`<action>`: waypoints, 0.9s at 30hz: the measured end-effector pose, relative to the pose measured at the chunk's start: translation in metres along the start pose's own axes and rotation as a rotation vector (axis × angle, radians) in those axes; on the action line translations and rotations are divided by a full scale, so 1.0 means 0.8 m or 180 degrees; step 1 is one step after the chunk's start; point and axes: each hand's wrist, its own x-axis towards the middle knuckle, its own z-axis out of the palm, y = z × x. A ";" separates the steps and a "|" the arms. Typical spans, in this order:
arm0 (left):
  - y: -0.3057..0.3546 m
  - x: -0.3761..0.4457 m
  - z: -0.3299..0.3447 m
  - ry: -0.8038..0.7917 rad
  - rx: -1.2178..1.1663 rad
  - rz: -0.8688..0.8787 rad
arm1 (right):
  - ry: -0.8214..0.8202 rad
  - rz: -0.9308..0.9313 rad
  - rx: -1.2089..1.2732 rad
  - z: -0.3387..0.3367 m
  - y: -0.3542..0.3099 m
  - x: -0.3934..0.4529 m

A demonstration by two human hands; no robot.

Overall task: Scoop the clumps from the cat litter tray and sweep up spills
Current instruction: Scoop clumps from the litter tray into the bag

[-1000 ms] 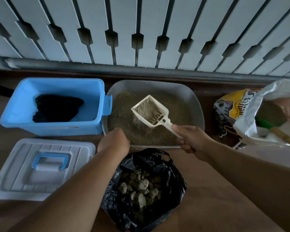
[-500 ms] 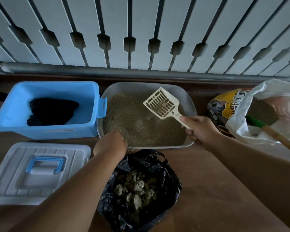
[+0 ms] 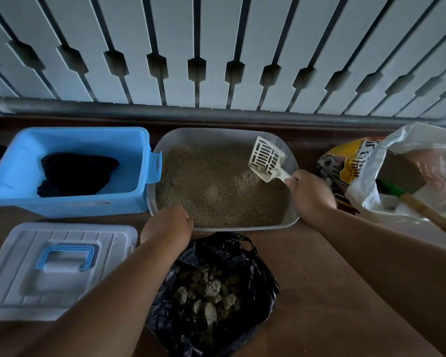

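Observation:
A grey litter tray [image 3: 198, 136] filled with sandy litter stands on the wooden floor below a white fence. My right hand [image 3: 310, 195] grips the handle of a cream slotted scoop [image 3: 267, 158], held tilted over the tray's right side with almost nothing in it. My left hand [image 3: 168, 224] curls over the tray's near rim, where the black bag's edge meets it; what the fingers grip is hidden. The black plastic bag [image 3: 258, 279] lies open in front of the tray, with several grey clumps [image 3: 209, 292] inside.
A blue bin [image 3: 129, 199] with dark cloth inside stands left of the tray; its white lid [image 3: 18, 274] lies in front of it. At right are a yellow cat-litter bag [image 3: 345, 163] and a white plastic bag [image 3: 366, 186] with a brush handle [image 3: 428, 215]. Litter grains dot the floor.
The scoop, heaped with litter over the tray's middle a second ago, has emptied by sifting and moved right to the tray's far right side. My left hand has stayed on the rim.

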 end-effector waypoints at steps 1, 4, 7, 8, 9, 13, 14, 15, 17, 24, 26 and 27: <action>0.000 -0.001 0.000 0.0012 -0.0004 0.0016 | -0.0027 -0.0057 -0.0162 0.002 -0.003 -0.001; -0.001 -0.002 0.000 0.0031 -0.0019 0.0053 | -0.0154 -0.0305 -0.0475 0.009 -0.013 0.001; -0.003 -0.001 -0.001 -0.0018 -0.0082 0.0036 | -0.0382 -0.0529 -0.0712 0.019 -0.026 0.009; -0.003 0.000 -0.001 -0.0039 -0.0074 0.0028 | -0.0511 -0.0569 -0.0709 0.023 -0.030 0.011; -0.004 0.000 -0.002 -0.0056 -0.0069 0.0028 | -0.0635 -0.0596 -0.0636 0.028 -0.034 0.010; -0.008 0.001 -0.002 -0.0069 -0.0187 0.0070 | -0.1024 -0.0599 0.0023 0.040 -0.037 -0.004; -0.010 0.001 -0.002 -0.0087 -0.0235 0.0083 | -0.1083 -0.0550 0.0199 0.040 -0.037 -0.006; -0.012 0.002 -0.002 -0.0123 -0.0283 0.0090 | -0.1130 -0.0495 0.0343 0.039 -0.037 -0.007; -0.015 0.003 -0.003 -0.0196 -0.0353 0.0096 | -0.1207 -0.0383 0.0527 0.036 -0.038 -0.005; -0.016 0.004 -0.001 -0.0192 -0.0454 0.0061 | -0.1993 0.0070 0.1247 0.034 -0.044 -0.016; -0.016 0.005 0.000 -0.0220 -0.0485 0.0014 | -0.2322 0.0366 0.1670 0.037 -0.045 -0.023; -0.016 0.005 -0.001 -0.0239 -0.0491 -0.0012 | -0.2406 0.0462 0.1833 0.038 -0.044 -0.026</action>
